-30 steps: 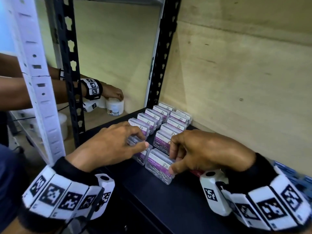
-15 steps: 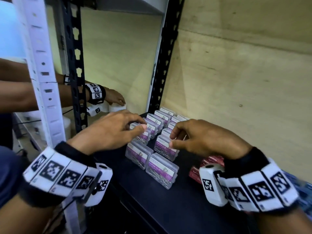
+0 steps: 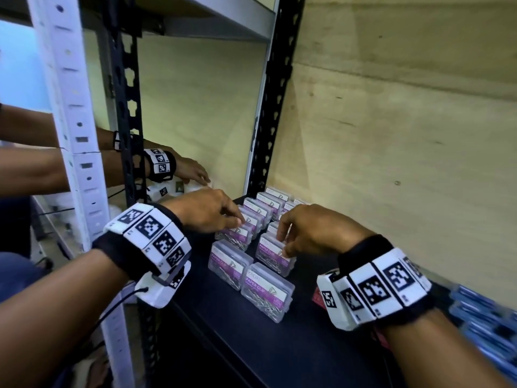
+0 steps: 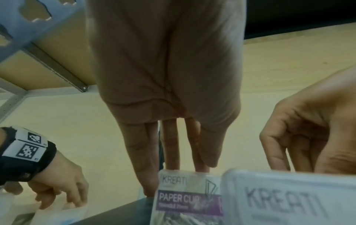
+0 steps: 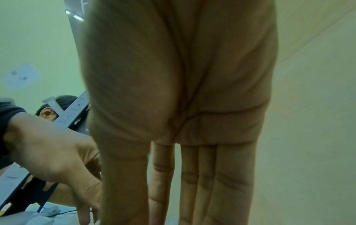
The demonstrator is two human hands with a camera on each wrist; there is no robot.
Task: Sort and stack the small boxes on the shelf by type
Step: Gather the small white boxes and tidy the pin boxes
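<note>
- The paper clip boxes (image 3: pixel 253 225) are sitting on the shelf board (image 3: pixel 251 345) in two rows running back toward the rear post (image 3: pixel 272 107).
- The left hand (image 3: pixel 205 210) is resting over the left row, the right hand (image 3: pixel 316 231) over the right row.
- Two boxes are lying in front of both hands, side by side and touching.
- Another stack of boxes (image 3: pixel 486 326) is lying far right, behind the right wrist.
- Another person's hand (image 3: pixel 193 170) is reaching in left of the rear post, behind the left hand.
</note>
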